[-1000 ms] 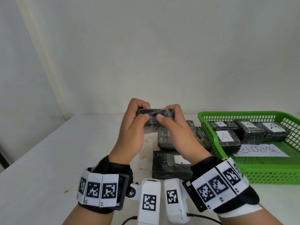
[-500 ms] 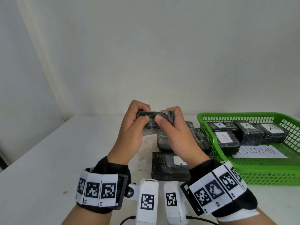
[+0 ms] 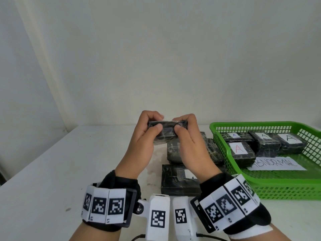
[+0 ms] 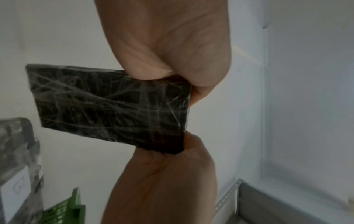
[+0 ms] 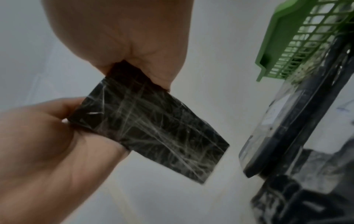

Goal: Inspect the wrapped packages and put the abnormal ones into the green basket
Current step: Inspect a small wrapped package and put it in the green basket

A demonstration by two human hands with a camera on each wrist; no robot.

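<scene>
Wrapped package [image 3: 164, 132] held above counter [image 3: 52, 171], each end pinched by left hand [image 3: 141, 145] and right hand [image 3: 190, 146]; green basket [image 3: 284, 184] alongside.

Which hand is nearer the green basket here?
Right. The right hand grips the held package just left of the green basket; the left hand grips its far end.

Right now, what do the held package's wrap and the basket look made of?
Held package: a dark block under clear, glossy plastic film, judging by pale creases and glare; contents cannot be told. Green basket: moulded rigid plastic, likely, with open lattice walls and a smooth rim.
</scene>
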